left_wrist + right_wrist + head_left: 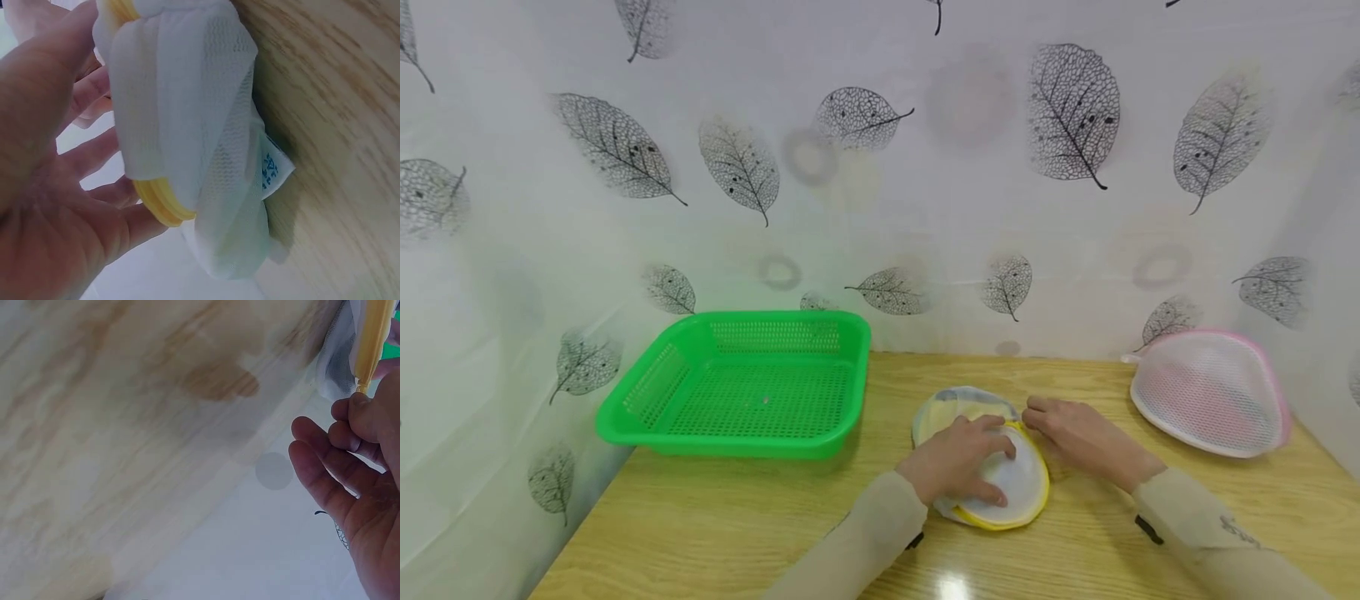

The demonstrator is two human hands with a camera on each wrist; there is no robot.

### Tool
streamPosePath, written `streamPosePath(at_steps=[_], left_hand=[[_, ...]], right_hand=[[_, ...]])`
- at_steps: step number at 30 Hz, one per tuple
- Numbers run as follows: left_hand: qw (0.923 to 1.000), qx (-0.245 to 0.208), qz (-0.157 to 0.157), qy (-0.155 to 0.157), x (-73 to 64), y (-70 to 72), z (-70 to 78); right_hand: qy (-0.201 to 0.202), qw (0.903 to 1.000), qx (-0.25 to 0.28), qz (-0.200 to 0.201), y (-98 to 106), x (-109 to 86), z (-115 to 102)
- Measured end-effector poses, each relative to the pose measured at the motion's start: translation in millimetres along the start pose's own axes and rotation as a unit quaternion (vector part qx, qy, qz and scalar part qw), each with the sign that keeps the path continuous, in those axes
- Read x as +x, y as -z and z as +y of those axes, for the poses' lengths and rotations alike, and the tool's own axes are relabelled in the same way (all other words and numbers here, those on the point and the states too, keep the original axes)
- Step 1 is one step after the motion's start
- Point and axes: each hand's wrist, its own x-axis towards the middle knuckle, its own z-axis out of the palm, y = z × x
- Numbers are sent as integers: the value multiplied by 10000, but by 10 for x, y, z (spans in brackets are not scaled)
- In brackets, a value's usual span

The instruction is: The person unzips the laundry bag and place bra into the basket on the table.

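Observation:
A round white mesh laundry bag (1022,479) with a yellow zipper (375,344) around its edge lies partly collapsed on the table in the head view. My left hand (962,458) holds it from the left, fingers spread and bent over its round face. The left wrist view shows the thumb and fingers around the folded mesh, with a small printed label (278,169) sticking out. At the far edge of the bag, my right hand (1082,437) pinches the end of the yellow zipper between thumb and bent index finger. Its other fingers are loosely extended.
On the left of the wooden table (737,533) stands a green plastic basket (730,446) with perforated sides. A white mesh bag with pink trim (1210,392) sits at the back right. Leaf-patterned sheeting (925,208) hangs behind the table.

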Motion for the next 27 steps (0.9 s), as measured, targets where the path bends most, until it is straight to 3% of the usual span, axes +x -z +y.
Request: streamPosePath(at_steps=[7,20,24,27], left_hand=[[9992,359,48,-149,24,-4,44],[9987,444,-161,213,25,25,111],[9914,1248,-305,263,-12,85,208],[9778,2066,-272,237,-52,148,303]], right_hand=[[13,9998,-186,101,-23,-41,3],[-151,9995,-80,-251,30,-69,-14],[-133,9997,28,-203,27,-43,-21],[-184,9994,87,-268,42,-43,-42]])
